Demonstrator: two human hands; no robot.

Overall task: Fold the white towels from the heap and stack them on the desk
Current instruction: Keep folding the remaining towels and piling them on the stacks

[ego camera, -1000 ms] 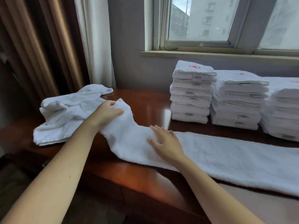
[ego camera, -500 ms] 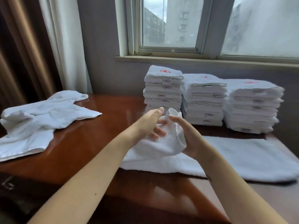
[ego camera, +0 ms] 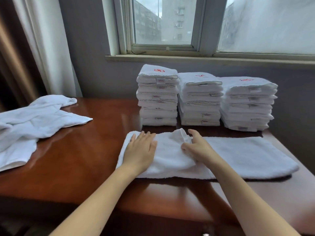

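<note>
Two bare forearms reach in from the near edge over the reddish-brown wooden desk [ego camera: 85, 159]. The left hand [ego camera: 140, 149] lies flat, fingers straight and together, pressing the folded left end of a long white towel [ego camera: 247, 155]. The right hand [ego camera: 197, 147] is just beside it, with thumb and fingers curled, pinching a raised ridge of the doubled-over layer. The towel lies lengthwise across the desk in front of the person, its right part spread flat in a single layer.

Well to the left, a loose heap [ego camera: 34, 121] of unfolded white towels rests on the desk. Behind the hands, three stacks of folded towels [ego camera: 200, 101] stand side by side, touching, with red embroidery on their top pieces. Beyond are a grey wall, a window sill [ego camera: 187, 58], a window [ego camera: 163, 21] and a pale curtain [ego camera: 47, 48] on the left.
</note>
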